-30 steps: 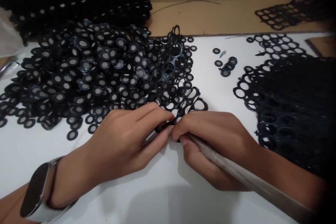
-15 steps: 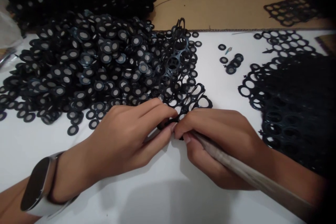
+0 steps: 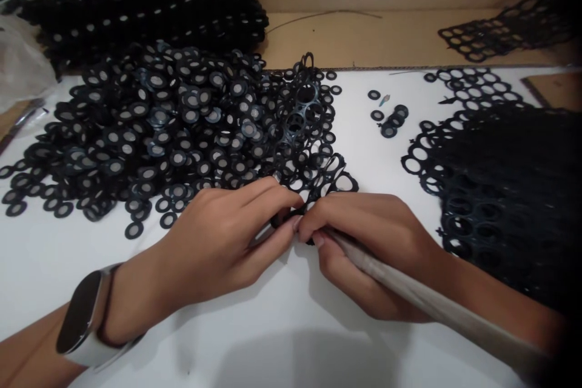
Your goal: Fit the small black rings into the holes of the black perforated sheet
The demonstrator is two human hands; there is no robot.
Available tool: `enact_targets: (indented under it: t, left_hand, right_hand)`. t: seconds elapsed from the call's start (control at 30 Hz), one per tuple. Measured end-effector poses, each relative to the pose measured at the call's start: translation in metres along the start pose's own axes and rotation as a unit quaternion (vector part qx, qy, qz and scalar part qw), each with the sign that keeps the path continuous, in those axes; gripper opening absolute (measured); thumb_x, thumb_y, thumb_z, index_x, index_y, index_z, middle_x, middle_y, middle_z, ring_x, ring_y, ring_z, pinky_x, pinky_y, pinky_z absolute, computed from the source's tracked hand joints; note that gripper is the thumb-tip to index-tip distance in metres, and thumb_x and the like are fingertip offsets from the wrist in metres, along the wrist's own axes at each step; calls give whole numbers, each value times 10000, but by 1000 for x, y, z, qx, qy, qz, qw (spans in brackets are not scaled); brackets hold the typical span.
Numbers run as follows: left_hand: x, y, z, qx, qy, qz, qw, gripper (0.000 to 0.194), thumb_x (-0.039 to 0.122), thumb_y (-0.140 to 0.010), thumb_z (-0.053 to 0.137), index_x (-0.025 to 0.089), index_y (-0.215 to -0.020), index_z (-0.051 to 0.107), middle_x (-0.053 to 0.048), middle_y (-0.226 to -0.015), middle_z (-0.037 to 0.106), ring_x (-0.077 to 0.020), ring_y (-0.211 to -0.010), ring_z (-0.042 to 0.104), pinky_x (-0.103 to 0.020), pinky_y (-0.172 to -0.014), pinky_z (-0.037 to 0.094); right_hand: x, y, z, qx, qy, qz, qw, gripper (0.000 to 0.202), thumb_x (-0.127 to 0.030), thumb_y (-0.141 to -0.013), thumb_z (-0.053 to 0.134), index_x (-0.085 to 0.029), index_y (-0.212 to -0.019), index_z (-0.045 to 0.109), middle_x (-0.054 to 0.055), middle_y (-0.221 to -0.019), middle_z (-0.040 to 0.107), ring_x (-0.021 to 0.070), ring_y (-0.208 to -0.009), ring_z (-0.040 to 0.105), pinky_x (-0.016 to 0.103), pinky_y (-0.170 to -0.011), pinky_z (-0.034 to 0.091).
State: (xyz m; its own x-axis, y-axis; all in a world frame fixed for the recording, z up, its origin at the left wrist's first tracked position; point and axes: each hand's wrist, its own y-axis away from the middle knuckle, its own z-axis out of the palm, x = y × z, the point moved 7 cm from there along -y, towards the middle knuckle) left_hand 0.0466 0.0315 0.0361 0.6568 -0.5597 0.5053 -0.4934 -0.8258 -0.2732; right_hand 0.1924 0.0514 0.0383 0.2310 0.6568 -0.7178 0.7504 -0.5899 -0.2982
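Observation:
My left hand (image 3: 231,236), with a watch (image 3: 82,312) on its wrist, is pinched on the near edge of a black perforated sheet (image 3: 346,182). The sheet is floppy, full of round holes, and runs up toward the loose rings. Touching the left fingertips, my right hand (image 3: 373,248) is closed around a long, flat grey stick-like tool (image 3: 409,288). The tool's tip is hidden behind the fingers at the sheet's edge. Just beyond my hands lies a big heap of small black rings (image 3: 177,157) with pale centres.
At the back left stands a thick stack of black sheets (image 3: 150,12) with discs in them. A pile of holed black sheets (image 3: 504,194) lies right. Several loose rings (image 3: 388,131) rest on the white table (image 3: 254,327), by a cardboard edge (image 3: 327,42). A plastic bag (image 3: 22,66) is far left.
The head view has tilted up slightly, so the scene sits lower in the picture and more of the stack shows. My hands keep the same grip at the sheet's edge.

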Motion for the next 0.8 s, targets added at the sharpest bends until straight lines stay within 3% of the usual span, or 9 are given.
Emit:
enact_targets:
  t: [0.4,0.8]
  left_hand:
    - [0,-1,1,-10,-5,-5,1000,152,231,-1025,590,192,-1163,642,33,-907,623,-71,-706,553,-251,-590,379]
    - [0,-1,0,1,-3,3,1000,147,209,-1019,600,180,-1152,653,33,-887,614,-53,-655,494,-241,-578,362]
  right_hand:
    - [1,1,0,25,2,-9,1000,218,-35,-887,503,-176,-1006,619,-17,-812,594,95,-657,514,257,-650,443]
    - [1,2,0,34,-3,-13,999,216,-36,-883,510,-167,-1004,634,-11,-815,608,93,-666,532,254,-651,449]
